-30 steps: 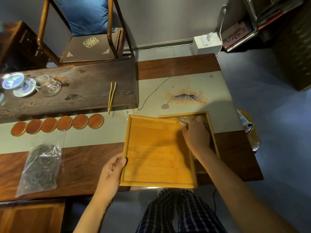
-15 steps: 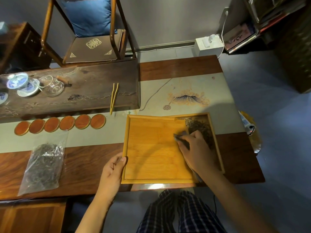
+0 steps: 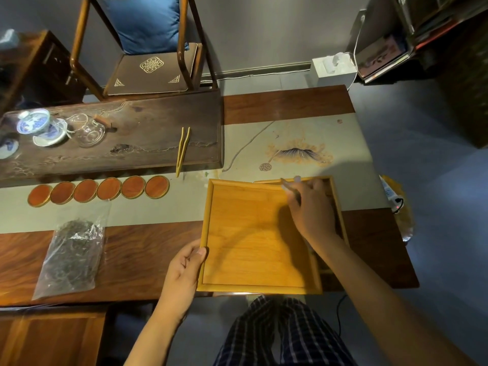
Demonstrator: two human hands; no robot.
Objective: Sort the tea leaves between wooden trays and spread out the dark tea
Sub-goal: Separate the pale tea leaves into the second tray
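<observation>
A light wooden tray [image 3: 253,233] with a bare floor lies at the table's front edge, overlapping a second wooden tray [image 3: 336,196] to its right. The second tray is mostly hidden by the first and by my arm. My left hand [image 3: 184,270] grips the front left rim of the bare tray, thumb on top. My right hand [image 3: 309,207] is over the bare tray's far right corner and holds a thin dark stick-like tool [image 3: 290,191]. No dark tea shows in either tray now.
A clear plastic bag of dark tea [image 3: 71,254] lies at the left on the table. Several round wooden coasters [image 3: 99,190] line the runner. Yellow tongs [image 3: 182,150], a glass pitcher [image 3: 89,132] and a blue-white lidded cup [image 3: 34,122] sit on the dark tea board. A chair stands behind.
My right hand swept back from the middle of the bare tray's right side to its far right corner. The dark tea seen in the second tray half a second ago is now covered.
</observation>
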